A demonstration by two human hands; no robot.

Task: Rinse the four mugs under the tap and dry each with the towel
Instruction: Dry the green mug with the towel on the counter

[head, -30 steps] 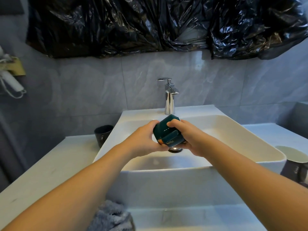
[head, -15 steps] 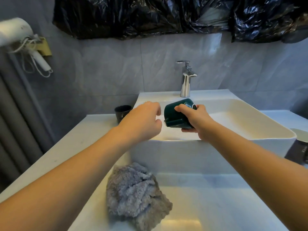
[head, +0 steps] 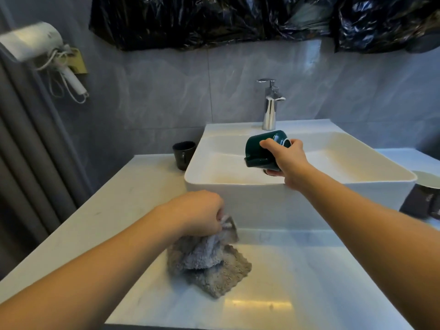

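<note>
Three mugs visible, right hand fingers wrapped round one green mug over basin, left hand fingers clutching one grey towel on tabletop, one dark mug left, another mug at right edge

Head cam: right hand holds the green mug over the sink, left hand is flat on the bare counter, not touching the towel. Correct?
Not quite. In the head view the left hand is not flat on the counter: it grips the towel, bunching its top. The rest stands: the right hand holds the green mug tilted over the sink.

Dim bluish light, countertop glare, edges warped
</note>
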